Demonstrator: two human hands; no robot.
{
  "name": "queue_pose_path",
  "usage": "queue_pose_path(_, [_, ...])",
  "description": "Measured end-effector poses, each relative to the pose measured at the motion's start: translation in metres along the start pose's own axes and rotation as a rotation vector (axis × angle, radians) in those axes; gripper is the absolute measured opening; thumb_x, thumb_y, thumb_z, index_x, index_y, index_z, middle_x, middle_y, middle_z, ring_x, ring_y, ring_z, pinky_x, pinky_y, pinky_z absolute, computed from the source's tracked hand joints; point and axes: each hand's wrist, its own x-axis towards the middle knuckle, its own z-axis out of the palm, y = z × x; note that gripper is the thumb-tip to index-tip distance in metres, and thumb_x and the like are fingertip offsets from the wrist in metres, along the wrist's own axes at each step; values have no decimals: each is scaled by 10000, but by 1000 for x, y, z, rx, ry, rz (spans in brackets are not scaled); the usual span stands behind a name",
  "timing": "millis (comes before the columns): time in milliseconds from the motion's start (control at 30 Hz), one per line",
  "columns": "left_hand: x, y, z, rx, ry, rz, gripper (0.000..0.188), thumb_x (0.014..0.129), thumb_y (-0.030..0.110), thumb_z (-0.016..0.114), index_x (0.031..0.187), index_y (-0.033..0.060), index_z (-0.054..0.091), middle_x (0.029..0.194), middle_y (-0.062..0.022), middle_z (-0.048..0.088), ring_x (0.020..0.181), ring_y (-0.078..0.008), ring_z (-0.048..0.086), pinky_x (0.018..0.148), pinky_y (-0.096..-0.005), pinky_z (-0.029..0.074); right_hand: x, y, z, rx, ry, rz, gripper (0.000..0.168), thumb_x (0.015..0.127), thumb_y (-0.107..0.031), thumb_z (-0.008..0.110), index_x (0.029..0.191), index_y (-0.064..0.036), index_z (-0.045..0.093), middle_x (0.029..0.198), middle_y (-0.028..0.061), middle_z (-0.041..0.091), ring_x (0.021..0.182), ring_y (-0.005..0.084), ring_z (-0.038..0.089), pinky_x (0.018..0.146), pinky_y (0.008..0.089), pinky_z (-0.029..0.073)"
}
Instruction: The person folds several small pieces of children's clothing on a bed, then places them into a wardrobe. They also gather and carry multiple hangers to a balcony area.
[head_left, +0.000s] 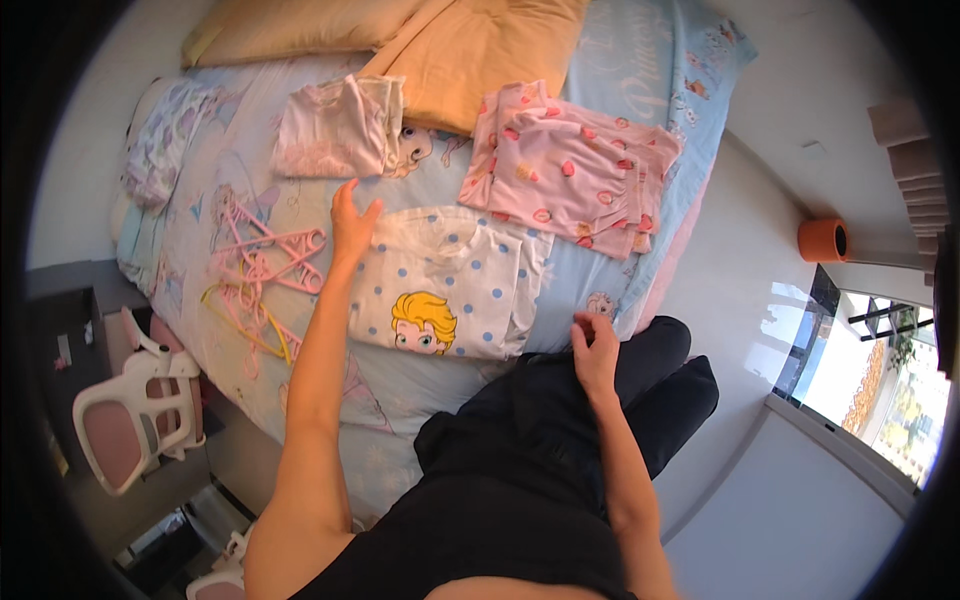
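My left hand (354, 225) is over the bed at the upper left corner of a folded white shirt (442, 281) with blue dots and a cartoon face; its fingers are apart. My right hand (596, 352) hovers beside my thigh, fingers curved and apart, nothing in it. Beyond my left hand lies a folded pale pink garment (330, 131) on a lighter one. At the upper right, pink strawberry-print clothes (562, 169) lie folded. Left of my left hand, several pink plastic hangers (262, 251) and a yellow hanger (281, 337) are heaped together.
Orange cushions (480, 60) lie at the bed's far side. A crumpled patterned cloth (165, 146) is at the far left of the printed bed sheet (442, 390). A white and pink chair (112, 431) stands left of the bed, an orange pot (821, 240) to the right.
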Motion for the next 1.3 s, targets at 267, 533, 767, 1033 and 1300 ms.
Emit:
queue_pose_path(267, [-105,-22,-35,-181,104,-356,427,783,192,661,1128,-17,520,1133,-160,534,1007,-244,538,850,-341,439,27,3,14,366,-186,317,198,876,-120,592,989,43,591,853,78,635,699,122,592,655,231,488])
queue_pose_path(533, [-109,32,-21,-26,160,-72,410,785,88,650,1158,-1,506,1173,-111,534,1061,-211,524,881,-331,439,21,-41,62,558,-315,269,446,798,-85,680,1163,9,443,835,70,592,731,107,568,661,230,472])
queue_pose_path(767, [-36,123,88,-572,-172,24,831,698,211,771,1332,-40,297,1175,-187,501,1070,-248,511,910,-340,426,38,-8,16,330,252,81,504,791,-73,671,1224,8,427,1074,117,529,961,180,534,805,283,456])
queue_pose_path(1033, [40,151,112,-380,-413,-195,831,502,411,860,1083,-82,529,868,-130,633,802,-210,612,703,-317,494,169,-10,-23,235,374,140,790,660,-213,802,1248,83,367,1248,224,452,1147,249,474,942,348,401])
queue_pose_path(1300, [32,182,124,-826,-562,-262,452,657,50,739,1069,-22,568,940,-111,645,805,-180,633,699,-300,527,199,-14,-43,331,-79,419,480,718,-223,752,1056,57,557,954,127,632,822,170,618,709,284,503])
